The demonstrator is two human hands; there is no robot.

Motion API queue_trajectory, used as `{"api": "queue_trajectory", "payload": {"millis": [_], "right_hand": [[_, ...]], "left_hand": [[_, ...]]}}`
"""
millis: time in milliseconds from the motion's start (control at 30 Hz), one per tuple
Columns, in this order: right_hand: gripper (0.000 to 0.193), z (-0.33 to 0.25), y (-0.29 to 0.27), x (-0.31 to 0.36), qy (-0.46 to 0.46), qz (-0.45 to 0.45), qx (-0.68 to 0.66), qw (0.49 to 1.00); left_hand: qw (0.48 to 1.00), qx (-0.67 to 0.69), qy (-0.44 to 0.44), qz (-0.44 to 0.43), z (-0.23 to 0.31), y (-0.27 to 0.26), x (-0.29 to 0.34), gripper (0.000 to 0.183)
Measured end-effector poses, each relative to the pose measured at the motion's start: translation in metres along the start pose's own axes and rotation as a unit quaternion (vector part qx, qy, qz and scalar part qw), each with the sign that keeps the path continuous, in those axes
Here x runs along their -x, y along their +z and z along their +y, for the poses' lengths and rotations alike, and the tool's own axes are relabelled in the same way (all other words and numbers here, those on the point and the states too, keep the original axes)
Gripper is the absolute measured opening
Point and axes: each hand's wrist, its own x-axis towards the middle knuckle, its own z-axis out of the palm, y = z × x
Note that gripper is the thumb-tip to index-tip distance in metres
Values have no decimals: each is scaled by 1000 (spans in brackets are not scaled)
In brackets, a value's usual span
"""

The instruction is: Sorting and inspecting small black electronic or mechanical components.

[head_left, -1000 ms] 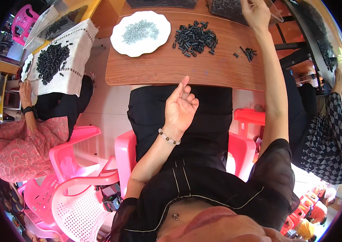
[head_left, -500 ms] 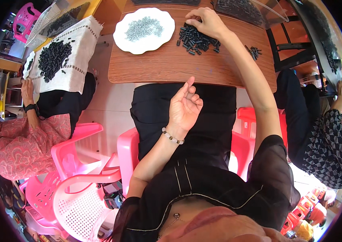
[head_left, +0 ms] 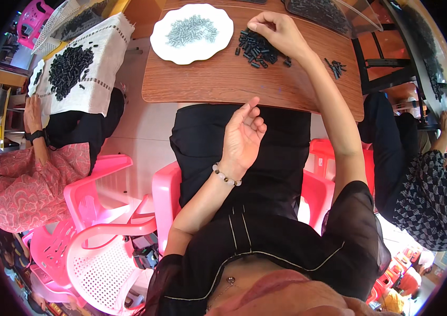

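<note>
My right hand point(head_left: 281, 34) hovers at the far edge of a heap of small black cylindrical pieces point(head_left: 257, 50). Its thumb and index finger come together in a pinch, but anything between them is too small to make out. Low in front of the table's near edge, my left hand point(head_left: 243, 134) is turned palm up. There the thumb lies against the index finger and the other fingers curl in; whatever they hold cannot be seen. Left of the heap, a white scalloped plate point(head_left: 160, 47) carries many small clear pieces point(head_left: 192, 30). A few thin dark pieces point(head_left: 335, 67) lie near my right forearm.
The brown wooden table point(head_left: 197, 87) has a clear-sided tray of black pieces point(head_left: 318, 13) at its back right. On the left, a person sits at a cloth-covered table point(head_left: 99, 63) with another black heap point(head_left: 69, 71). Another person sits at right. Pink chairs point(head_left: 102, 263) stand behind left.
The view has shifted slightly. My right hand stays over the far edge of the heap with its fingers still pinched. The left hand keeps nearly the same pose.
</note>
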Motion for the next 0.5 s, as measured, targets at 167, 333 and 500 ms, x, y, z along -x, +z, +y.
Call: {"api": "queue_trajectory", "payload": {"millis": [167,333,500], "right_hand": [[23,-36,-2,42,41,-57,-190,979],[10,-75,4,79,55,-142,-293,944],[8,-78,5,84,-67,-136,-126,980]], "left_hand": [[995,-70,73,-15,8,9,4,34],[995,-57,85,-20,15,21,8,33],[993,-29,95,-59,16,10,2,24]]}}
